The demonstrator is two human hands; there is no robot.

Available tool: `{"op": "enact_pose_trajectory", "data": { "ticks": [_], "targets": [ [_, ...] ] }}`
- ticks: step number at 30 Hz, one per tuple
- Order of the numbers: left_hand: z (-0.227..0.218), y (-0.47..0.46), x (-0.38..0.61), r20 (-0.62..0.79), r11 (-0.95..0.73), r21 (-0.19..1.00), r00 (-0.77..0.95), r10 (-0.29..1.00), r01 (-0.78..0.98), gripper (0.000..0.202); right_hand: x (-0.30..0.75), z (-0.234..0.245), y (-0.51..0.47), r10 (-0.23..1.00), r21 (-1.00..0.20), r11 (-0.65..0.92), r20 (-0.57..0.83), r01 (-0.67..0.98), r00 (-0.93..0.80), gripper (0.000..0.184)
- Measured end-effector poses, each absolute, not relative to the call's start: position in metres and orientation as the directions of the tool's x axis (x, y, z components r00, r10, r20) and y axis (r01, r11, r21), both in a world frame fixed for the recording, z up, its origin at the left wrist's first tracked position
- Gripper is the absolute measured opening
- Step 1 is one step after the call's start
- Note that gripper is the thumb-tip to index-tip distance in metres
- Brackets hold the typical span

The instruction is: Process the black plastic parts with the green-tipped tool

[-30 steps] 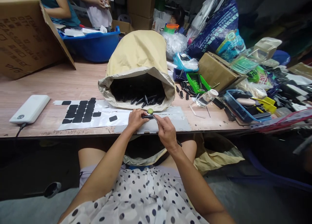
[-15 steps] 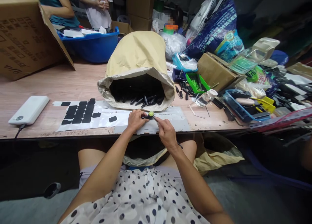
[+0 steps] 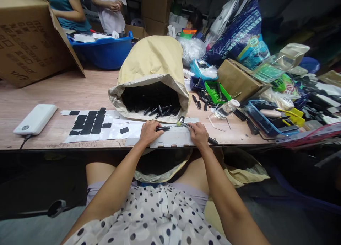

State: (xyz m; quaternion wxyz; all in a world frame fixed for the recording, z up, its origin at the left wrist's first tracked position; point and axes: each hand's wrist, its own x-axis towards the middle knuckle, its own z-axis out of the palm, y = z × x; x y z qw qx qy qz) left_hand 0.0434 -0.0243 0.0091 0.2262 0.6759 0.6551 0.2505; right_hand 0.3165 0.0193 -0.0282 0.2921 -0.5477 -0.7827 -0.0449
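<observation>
My left hand (image 3: 149,132) pinches a thin black stick-shaped part (image 3: 163,128) and holds it flat on a grey sheet (image 3: 173,138) at the table's front edge. My right hand (image 3: 198,134) is closed round a small hammer (image 3: 186,124) with a black handle; its head, with a yellow-green face, hangs just right of the part's tip. Behind both hands a tan paper sack (image 3: 150,78) lies on its side, its mouth open toward me and full of similar black parts (image 3: 157,110).
A white sheet with several black pads (image 3: 89,122) lies left of my hands, a white power bank (image 3: 36,118) further left. Right: a green tray (image 3: 217,92), clear bottle (image 3: 225,109), blue basket (image 3: 262,118), cardboard box (image 3: 237,78). Two people stand behind a blue tub (image 3: 102,51).
My right hand has swung the hammer away to the right, off the black part. My left hand has lowered the part onto the grey sheet.
</observation>
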Motion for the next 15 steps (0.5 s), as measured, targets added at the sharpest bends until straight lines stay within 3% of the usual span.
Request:
{"op": "enact_pose_trajectory", "data": {
  "ticks": [5, 9, 12, 15],
  "targets": [
    [0.011, -0.033, 0.039, 0.186, -0.175, 0.634, 0.071, 0.980, 0.753, 0.012, 0.312, -0.033, 0.018, 0.840, -0.247, 0.365, 0.503, 0.897, -0.203, 0.024],
    [0.010, -0.069, 0.045, 0.286, -0.448, 0.638, 0.348, 0.893, 0.626, 0.025, 0.311, -0.033, 0.018, 0.844, -0.240, 0.354, 0.498, 0.904, -0.198, 0.024],
    [-0.006, -0.103, 0.057, 0.151, -0.486, 0.684, 0.547, 0.824, 0.544, 0.029, 0.311, -0.033, 0.017, 0.842, -0.230, 0.352, 0.501, 0.907, -0.200, 0.024],
    [-0.035, -0.126, 0.069, -0.132, -0.305, 0.692, 0.529, 0.838, 0.655, 0.027, 0.310, -0.034, 0.017, 0.840, -0.225, 0.348, 0.506, 0.910, -0.196, 0.024]
  ]
}}
